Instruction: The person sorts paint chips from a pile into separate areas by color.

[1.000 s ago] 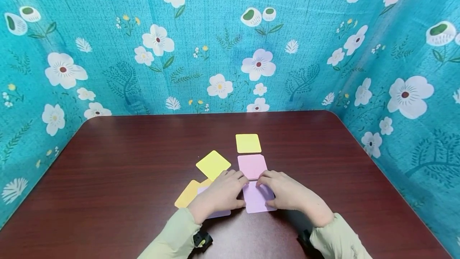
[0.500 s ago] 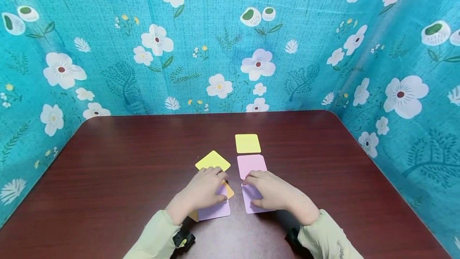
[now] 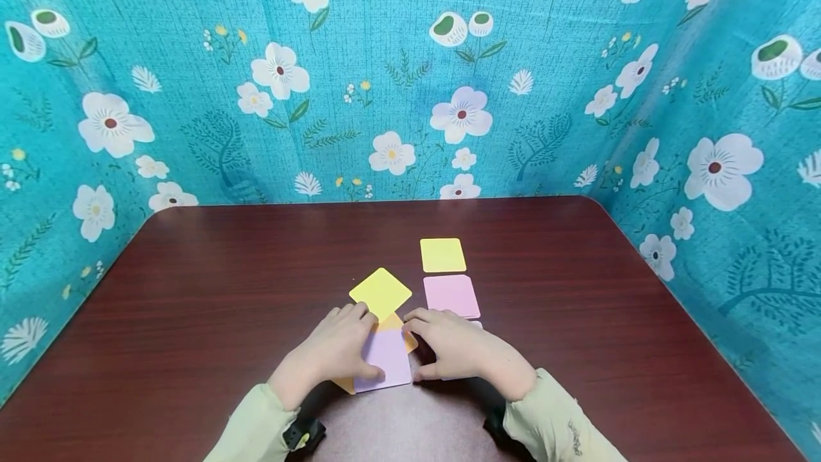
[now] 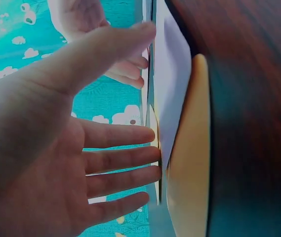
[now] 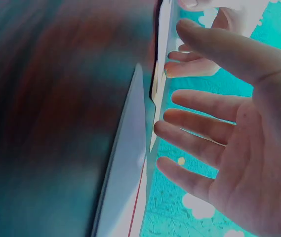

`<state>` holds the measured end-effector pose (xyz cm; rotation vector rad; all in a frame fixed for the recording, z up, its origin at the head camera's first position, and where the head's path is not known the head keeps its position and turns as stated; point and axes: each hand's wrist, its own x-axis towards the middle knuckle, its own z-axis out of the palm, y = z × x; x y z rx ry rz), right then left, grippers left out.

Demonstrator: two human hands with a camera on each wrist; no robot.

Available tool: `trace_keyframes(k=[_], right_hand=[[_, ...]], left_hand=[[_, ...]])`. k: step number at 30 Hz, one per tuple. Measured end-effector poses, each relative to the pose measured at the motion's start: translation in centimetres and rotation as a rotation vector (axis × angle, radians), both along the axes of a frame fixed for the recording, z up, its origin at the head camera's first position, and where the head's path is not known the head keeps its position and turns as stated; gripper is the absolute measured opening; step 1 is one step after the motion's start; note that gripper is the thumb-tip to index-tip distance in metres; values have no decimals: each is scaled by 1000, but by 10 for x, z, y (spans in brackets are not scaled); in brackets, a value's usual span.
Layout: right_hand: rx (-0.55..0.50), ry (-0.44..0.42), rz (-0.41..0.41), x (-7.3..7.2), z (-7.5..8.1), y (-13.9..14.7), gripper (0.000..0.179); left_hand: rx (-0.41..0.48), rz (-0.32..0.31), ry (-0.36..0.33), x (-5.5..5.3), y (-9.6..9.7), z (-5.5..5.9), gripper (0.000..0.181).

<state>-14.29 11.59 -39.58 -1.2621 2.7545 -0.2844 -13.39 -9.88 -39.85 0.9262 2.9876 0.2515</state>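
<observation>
Both hands flank a light purple square card [image 3: 389, 361] lying over orange cards [image 3: 389, 321] in the head view. My left hand [image 3: 327, 351] is at its left side, thumb over the lower left corner. At the card's right edge are the fingertips of my right hand [image 3: 458, 348]. Fingers of both hands look fairly straight and spread in the wrist views, thumbs apart. A second purple card [image 5: 125, 182] lies beneath the right hand, mostly hidden in the head view. The left wrist view shows the purple card [image 4: 172, 74] tilted above an orange card [image 4: 189, 153].
A yellow card [image 3: 383, 292], turned like a diamond, lies just beyond the orange ones. To the right, a yellow card [image 3: 442, 255] and a pink card [image 3: 451, 296] form a column. The dark wooden table [image 3: 224, 305] meets a blue floral curtain [image 3: 359, 91] behind.
The left hand has moved left from the right-hand purple card to the left purple card's far side. My right hand has shifted left, from the right purple card to the left one's edge.
</observation>
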Motion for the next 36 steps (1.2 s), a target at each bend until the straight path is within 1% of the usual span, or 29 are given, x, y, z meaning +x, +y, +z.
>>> trace_keyframes(k=[3, 7, 10, 12, 26, 31, 36], right_hand=[[28, 7, 6, 1, -3, -6, 60], [58, -8, -7, 3, -4, -11, 68], [75, -17, -23, 4, -2, -14, 74], [84, -11, -26, 4, -2, -16, 75], [106, 44, 10, 6, -1, -21, 67], [102, 59, 16, 6, 0, -21, 66], [98, 56, 8, 7, -1, -20, 67]], left_hand=[[-8, 0, -31, 4, -1, 0, 70], [-26, -8, -65, 8, 0, 0, 79], [-51, -8, -74, 9, 1, 1, 83], [-65, -3, -74, 9, 1, 1, 84], [-76, -13, -37, 8, 2, 0, 77], [-74, -17, -41, 7, 1, 0, 76], [-52, -17, -62, 7, 1, 1, 74]])
